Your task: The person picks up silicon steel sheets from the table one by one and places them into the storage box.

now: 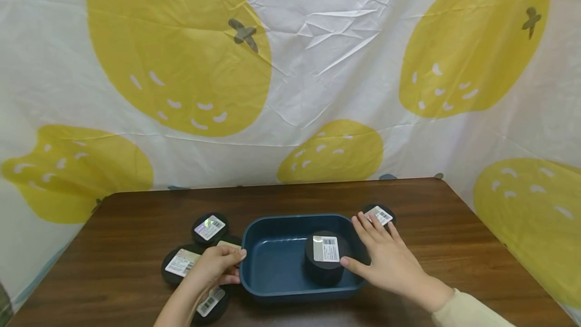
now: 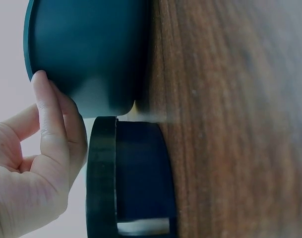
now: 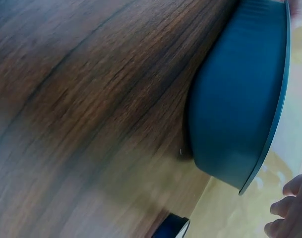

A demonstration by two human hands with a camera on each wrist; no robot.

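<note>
A dark blue rectangular basin (image 1: 274, 269) stands on the table. At its left end, my left hand (image 1: 218, 266) pinches the rim between thumb and fingers; in the left wrist view those fingers (image 2: 49, 114) lie along the outer wall. One round black lidded tub (image 1: 323, 259) with a white label sits inside, right of the basin's middle. My right hand (image 1: 388, 259) is spread with straight fingers over the basin's right rim, its thumb close to that tub. Whether the thumb touches it I cannot tell. Nothing is held in this hand.
Several similar black tubs (image 1: 210, 228) lie left of the basin, some partly hidden by my left arm. Another tub (image 1: 381, 214) stands behind my right fingers. The brown wooden table (image 1: 295, 198) ends at a white curtain (image 1: 336, 74) printed with yellow fruit.
</note>
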